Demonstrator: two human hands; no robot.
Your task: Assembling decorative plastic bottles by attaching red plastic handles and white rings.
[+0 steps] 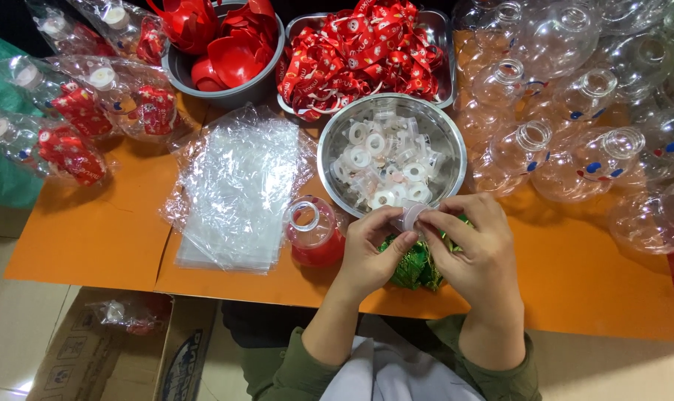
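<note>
a: two hands meet over the orange table (92,238), just in front of the big steel bowl (393,152) of white plastic caps (374,145). what step would you call it?

b: fitting a cap, i'd judge. going down in size: the clear bottles (574,156) crowd the table's right side, a stack of clear bags (237,193) lies to the left, a red-filled bottle (315,234) stands just beside the left hand (370,252), and green foil (415,267) lies under both hands.

a: and the grip?

b: the left hand and the right hand (478,249) both pinch one small clear cap piece (411,217) between fingertips, fingers closed on it.

a: what does the next move call for?

b: probably a fine twist or press, kept square so the tiny piece seats.
</note>
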